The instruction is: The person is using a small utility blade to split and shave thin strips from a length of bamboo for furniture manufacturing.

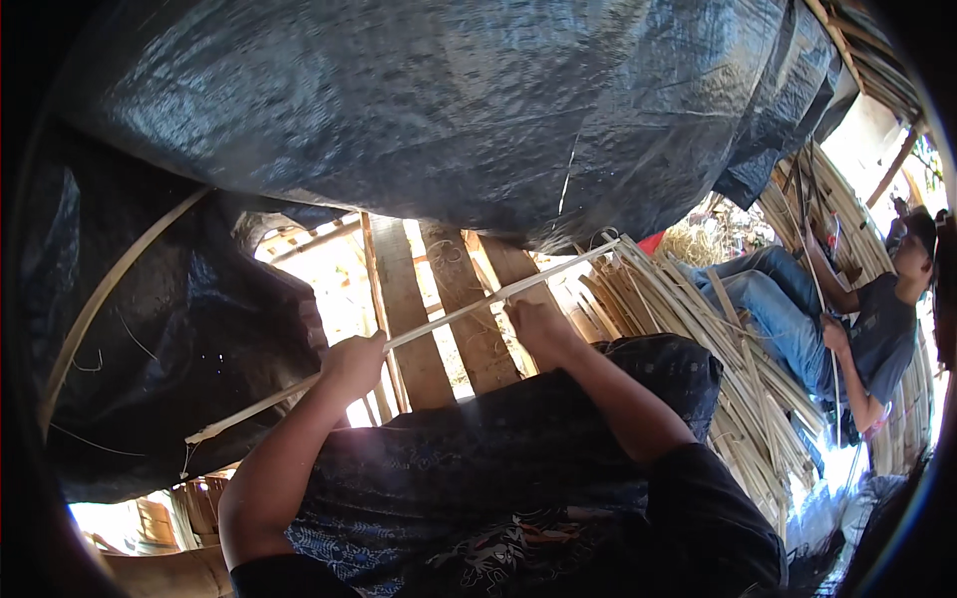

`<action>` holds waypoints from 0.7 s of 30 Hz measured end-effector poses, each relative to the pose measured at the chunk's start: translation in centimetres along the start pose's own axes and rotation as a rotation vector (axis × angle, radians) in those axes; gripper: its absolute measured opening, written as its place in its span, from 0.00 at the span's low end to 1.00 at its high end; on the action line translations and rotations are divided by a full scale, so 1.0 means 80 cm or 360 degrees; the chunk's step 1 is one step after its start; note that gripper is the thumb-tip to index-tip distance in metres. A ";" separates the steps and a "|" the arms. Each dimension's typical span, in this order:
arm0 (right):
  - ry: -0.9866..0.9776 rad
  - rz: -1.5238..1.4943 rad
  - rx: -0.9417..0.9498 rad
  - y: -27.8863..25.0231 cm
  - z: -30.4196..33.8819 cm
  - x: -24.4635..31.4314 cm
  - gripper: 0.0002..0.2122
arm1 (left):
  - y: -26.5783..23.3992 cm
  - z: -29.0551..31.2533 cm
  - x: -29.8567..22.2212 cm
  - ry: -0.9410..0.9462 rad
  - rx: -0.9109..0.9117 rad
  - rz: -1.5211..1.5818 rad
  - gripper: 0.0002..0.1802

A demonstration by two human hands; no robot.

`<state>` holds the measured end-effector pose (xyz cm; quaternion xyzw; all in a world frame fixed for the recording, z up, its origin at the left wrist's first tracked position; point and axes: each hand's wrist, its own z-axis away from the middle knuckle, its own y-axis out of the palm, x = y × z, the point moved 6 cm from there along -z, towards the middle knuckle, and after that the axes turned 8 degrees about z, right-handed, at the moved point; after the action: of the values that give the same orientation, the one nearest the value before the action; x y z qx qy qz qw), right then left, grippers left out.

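A long, pale bamboo strip (449, 317) slants across in front of me, its lower end at the left and its upper end at the right. My left hand (354, 367) is wrapped round it left of the middle. Just below the strip's right half is my right hand (543, 334), its fingers curled closed; whatever they hold, if anything, is hidden. Thin curled shavings (447, 254) lie on the wooden slats (464, 314) beyond the strip. Dark patterned cloth (469, 439) covers my lap.
Black plastic sheeting (478, 110) hangs low ahead, with more sheeting (150, 349) at the left beside a bent bamboo strip (110, 289). Piled bamboo strips (713, 349) lie at the right. Farther right a co-worker in jeans (768, 309) sits holding a thin strip (822, 289).
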<state>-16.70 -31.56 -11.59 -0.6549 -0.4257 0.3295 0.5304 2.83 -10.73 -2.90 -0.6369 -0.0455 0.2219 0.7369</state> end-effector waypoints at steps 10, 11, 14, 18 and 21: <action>0.0351 -0.0344 0.0149 -0.069 -0.004 0.014 0.10 | -0.014 0.018 0.040 -0.0070 0.0021 0.0026 0.09; 0.0109 -0.0080 -0.0117 -0.044 -0.003 0.007 0.12 | -0.007 0.018 0.048 -0.0087 0.0038 0.0064 0.09; 0.0729 -0.0346 0.0277 -0.025 -0.006 -0.054 0.19 | -0.007 0.017 0.043 -0.0059 0.0084 0.0130 0.10; 0.0477 -0.0420 0.0187 -0.033 -0.009 -0.008 0.21 | -0.002 0.016 0.048 -0.0075 0.0107 0.0118 0.11; 0.0573 -0.0399 0.0254 -0.032 -0.014 -0.028 0.21 | 0.009 0.026 0.050 -0.0076 0.0123 0.0165 0.11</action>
<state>-17.21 -33.86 -8.89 -0.6010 -0.3748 0.1715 0.6847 5.52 -7.23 -4.05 -0.6039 -0.0214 0.2767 0.7472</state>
